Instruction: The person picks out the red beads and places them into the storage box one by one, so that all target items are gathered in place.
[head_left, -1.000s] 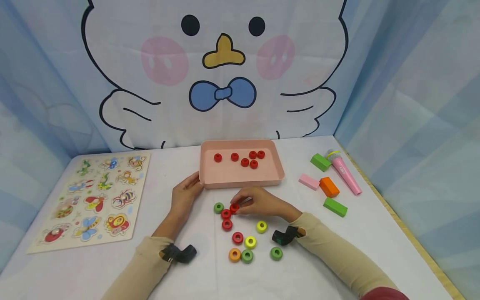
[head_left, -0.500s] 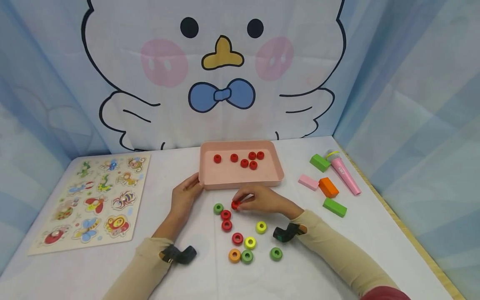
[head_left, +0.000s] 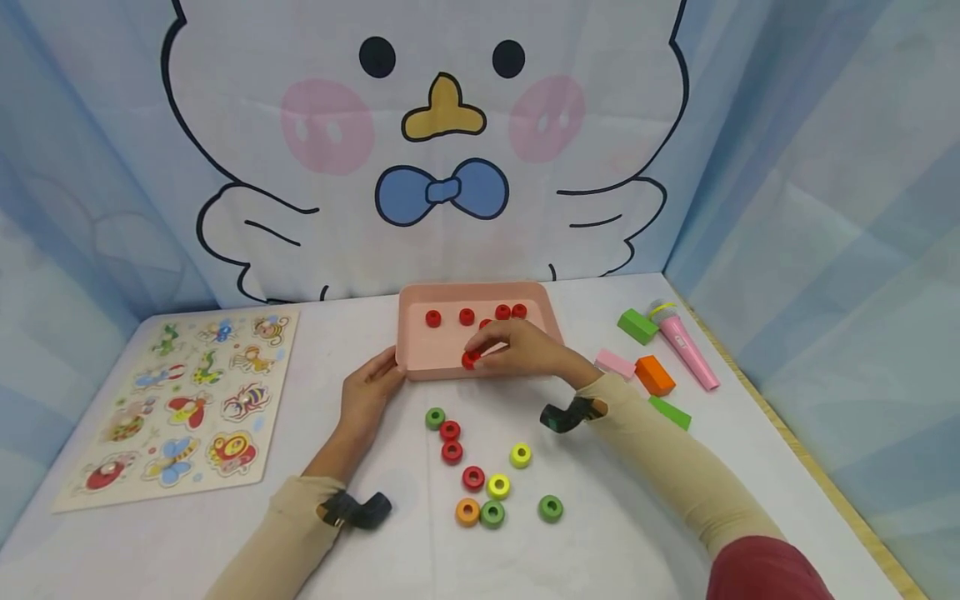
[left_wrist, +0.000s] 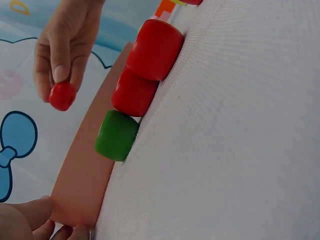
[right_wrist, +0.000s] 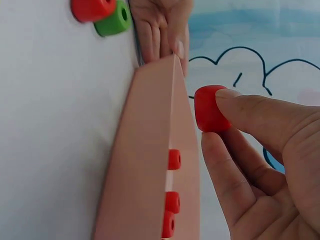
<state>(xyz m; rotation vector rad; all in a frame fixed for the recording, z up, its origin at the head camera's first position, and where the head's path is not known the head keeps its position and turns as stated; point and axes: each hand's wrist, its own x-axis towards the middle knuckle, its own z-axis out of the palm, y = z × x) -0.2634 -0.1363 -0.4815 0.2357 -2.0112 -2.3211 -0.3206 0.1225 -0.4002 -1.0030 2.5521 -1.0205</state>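
Note:
My right hand pinches a red bead between thumb and fingers, over the near rim of the pink tray. In the left wrist view the held bead hangs clear above the tray's side. At the tray's near left corner, my left hand holds the edge, thumb at the front and fingers along the side. Several red beads lie inside the tray, some hidden behind the right hand. In front of it, a green bead and two red beads stand in a short row.
Nearer on the table are another red bead, yellow beads, an orange bead and green beads. An insect puzzle board lies left. Right are coloured blocks and a pink toy microphone. A printed curtain stands behind.
My right hand has lifted a red bead from the row beside the green one and carried it forward to the tray's near rim. The left hand stays at the tray's corner.

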